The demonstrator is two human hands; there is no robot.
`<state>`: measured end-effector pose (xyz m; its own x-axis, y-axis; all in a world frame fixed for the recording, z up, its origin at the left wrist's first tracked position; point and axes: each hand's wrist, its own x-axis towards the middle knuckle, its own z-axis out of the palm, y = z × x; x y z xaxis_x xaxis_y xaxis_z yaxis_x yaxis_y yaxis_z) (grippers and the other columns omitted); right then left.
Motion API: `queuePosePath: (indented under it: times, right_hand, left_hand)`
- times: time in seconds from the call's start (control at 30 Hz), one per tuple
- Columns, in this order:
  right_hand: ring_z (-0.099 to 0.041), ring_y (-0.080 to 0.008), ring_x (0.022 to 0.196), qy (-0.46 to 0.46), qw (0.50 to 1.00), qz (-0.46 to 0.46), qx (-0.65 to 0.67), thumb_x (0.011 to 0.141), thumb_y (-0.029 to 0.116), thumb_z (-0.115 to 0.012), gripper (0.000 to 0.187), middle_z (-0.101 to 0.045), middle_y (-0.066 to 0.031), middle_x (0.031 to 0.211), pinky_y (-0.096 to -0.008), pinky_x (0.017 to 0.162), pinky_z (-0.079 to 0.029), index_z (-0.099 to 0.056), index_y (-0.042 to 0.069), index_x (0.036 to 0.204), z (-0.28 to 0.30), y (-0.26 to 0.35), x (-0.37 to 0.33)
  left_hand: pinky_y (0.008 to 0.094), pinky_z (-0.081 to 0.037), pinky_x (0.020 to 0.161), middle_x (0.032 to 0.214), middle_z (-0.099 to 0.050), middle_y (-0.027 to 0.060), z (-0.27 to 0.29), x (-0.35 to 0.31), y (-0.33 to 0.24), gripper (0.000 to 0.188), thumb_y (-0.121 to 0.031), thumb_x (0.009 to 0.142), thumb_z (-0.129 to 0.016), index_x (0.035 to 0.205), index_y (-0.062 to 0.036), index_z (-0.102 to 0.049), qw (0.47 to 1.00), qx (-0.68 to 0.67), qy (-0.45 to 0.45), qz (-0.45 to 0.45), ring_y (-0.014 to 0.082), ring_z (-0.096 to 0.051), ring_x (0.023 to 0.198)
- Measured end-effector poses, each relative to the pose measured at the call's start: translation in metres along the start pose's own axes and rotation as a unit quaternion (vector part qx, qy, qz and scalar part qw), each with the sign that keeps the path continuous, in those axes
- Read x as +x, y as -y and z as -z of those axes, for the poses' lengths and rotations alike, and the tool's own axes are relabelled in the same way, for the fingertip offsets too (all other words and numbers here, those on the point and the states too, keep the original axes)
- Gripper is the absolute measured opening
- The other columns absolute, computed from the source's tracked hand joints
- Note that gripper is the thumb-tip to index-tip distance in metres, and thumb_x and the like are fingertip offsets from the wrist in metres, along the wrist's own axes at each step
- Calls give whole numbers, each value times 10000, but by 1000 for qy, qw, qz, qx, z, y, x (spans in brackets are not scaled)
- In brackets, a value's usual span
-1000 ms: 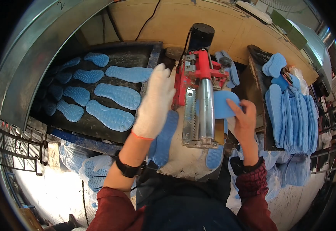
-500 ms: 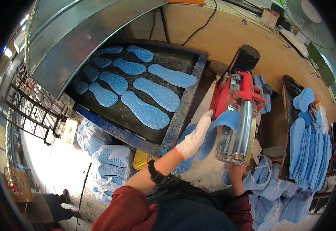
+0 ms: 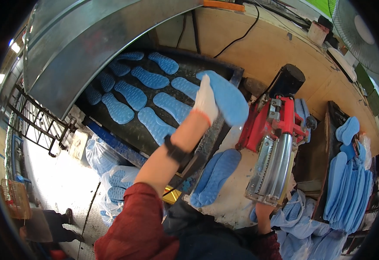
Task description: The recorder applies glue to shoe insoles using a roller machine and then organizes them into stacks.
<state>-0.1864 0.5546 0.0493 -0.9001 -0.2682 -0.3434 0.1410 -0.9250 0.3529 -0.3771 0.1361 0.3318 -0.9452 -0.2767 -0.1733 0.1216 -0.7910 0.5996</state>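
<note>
My left hand (image 3: 205, 99), in a white knit glove, grips a blue insole (image 3: 229, 99) by its left edge. Both are raised over the right side of a dark tray with a worn blue frame (image 3: 115, 145). Rows of dimpled blue insoles (image 3: 131, 95) lie flat in that tray, some of them hidden behind my arm. My right hand (image 3: 265, 210) is low beside the near end of a red machine with a shiny metal roller (image 3: 280, 169); its fingers are hidden. Two overlapping blue insoles (image 3: 215, 177) rest on the pale worktop between tray and machine.
A metal hood (image 3: 98, 47) overhangs the tray's far left. Stacked blue insoles (image 3: 347, 190) stand on a shelf at the right. Clear bags of insoles (image 3: 300, 216) sit below it, with others (image 3: 102, 158) at the left. A fan (image 3: 358, 30) is at the far right. Another person's legs (image 3: 61, 225) show lower left.
My left hand has moved up and left from the machine to above the tray, carrying the insole that was at the roller. My right hand stays low by the machine.
</note>
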Motion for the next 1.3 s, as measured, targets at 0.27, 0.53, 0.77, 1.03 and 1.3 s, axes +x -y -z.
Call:
queuePosePath:
  times: [0.27, 0.53, 0.77, 1.03, 1.3]
  right_hand:
    - [-475, -401, 1275, -32, 62, -286, 956, 883, 322, -551, 530, -516, -191, 1394, -543, 1068, -347, -559, 54, 1340, 5, -26, -4]
    - [-506, -368, 1197, -22, 81, -356, 931, 806, 183, -669, 387, -579, -156, 1252, -476, 1031, -373, -620, 25, 1156, -41, -43, 1]
    - [-486, -436, 1183, -10, -83, -442, 893, 813, 167, -684, 511, -501, -251, 1311, -507, 1008, -381, -526, -3, 1268, -57, -72, -16]
    - [-491, -463, 1135, 75, -112, -386, 912, 744, 263, -793, 804, -522, -286, 1259, -505, 978, -405, -393, -22, 1381, -68, -74, -42]
    - [-498, -469, 1055, 124, -208, -382, 892, 661, 171, -849, 919, -502, -284, 1240, -467, 991, -409, -355, 15, 1420, -94, -96, -36]
  left_hand:
    - [581, -328, 1085, 1561, -301, 162, 52, 152, -5, 692, -542, 990, -302, 1498, -72, -295, 985, -100, -137, 37, 397, -357, 1392]
    - [442, -480, 926, 1180, -596, 128, -3, 31, 28, 400, -147, 989, -468, 1383, -85, -436, 985, 122, 116, 39, 252, -556, 1159]
    - [441, -399, 1039, 1315, -489, 230, 84, -164, 150, 673, -284, 881, -641, 1405, 11, -339, 638, 761, 14, -114, 386, -478, 1266]
    - [540, -436, 991, 1461, -317, 184, 97, -173, 151, 734, -270, 796, -713, 1388, -101, -314, 374, 922, 61, -75, 456, -403, 1283]
    - [539, -467, 871, 1238, -455, 285, 103, -151, 146, 859, -440, 746, -753, 1379, -54, -319, 422, 902, 28, -83, 449, -543, 1063]
